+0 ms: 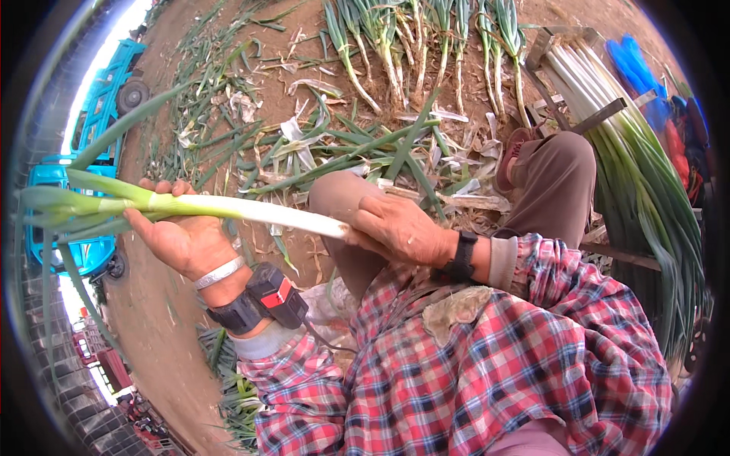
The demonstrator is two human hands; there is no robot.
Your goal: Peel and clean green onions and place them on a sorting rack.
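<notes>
A long green onion (266, 211) lies level across my lap, its white shaft toward the right and its green leaves spreading at the far left. My left hand (182, 239), palm up, holds it where the leaves fork, with the fingers curled behind the stalk. At the white root end, my right hand (407, 226) is closed with thumb and fingers pressed on the tip. The fingers hide that tip, so whether roots remain on it cannot be seen.
Cut leaves and peeled skins (365, 156) litter the soil ahead. Untrimmed green onions (414, 45) lie in a row beyond. At right, a rack (601, 114) holds a bundle of white-stemmed onions (623, 144). More leaves (228, 380) lie lower left. A blue truck (95, 99) stands far left.
</notes>
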